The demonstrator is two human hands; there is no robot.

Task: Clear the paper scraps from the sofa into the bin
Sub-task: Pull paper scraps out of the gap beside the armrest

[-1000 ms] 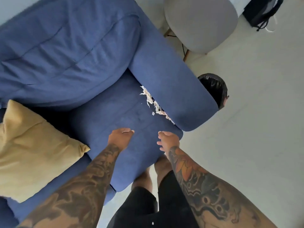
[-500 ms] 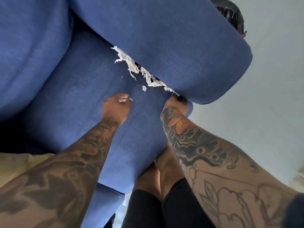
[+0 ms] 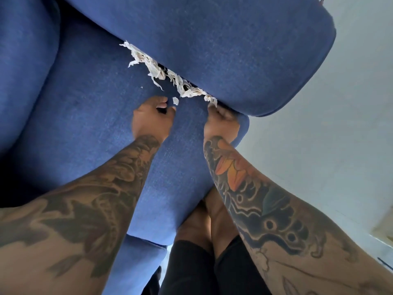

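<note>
A blue sofa [image 3: 89, 128] seat carries a ragged line of white paper scraps [image 3: 161, 71], packed along the crease where the seat meets the armrest [image 3: 244, 50], running toward the seat's front corner. One small scrap [image 3: 175, 100] lies loose just beside that line.

Pale grey floor [image 3: 319, 167] fills the right side, smooth, no pattern. Black shorts [image 3: 191, 269] at bottom centre, two fabric legs side by side. Bare knees [image 3: 210, 211] just above them, touching. Low at the floor's right edge there's a yellowish blurry patch [image 3: 383, 233], can't tell what it is. Below it a pale strip [image 3: 380, 250] runs diag. toward the bottom right corner, w/ a thin dark mark [image 3: 386, 264] beside it, too small to ID.
</note>
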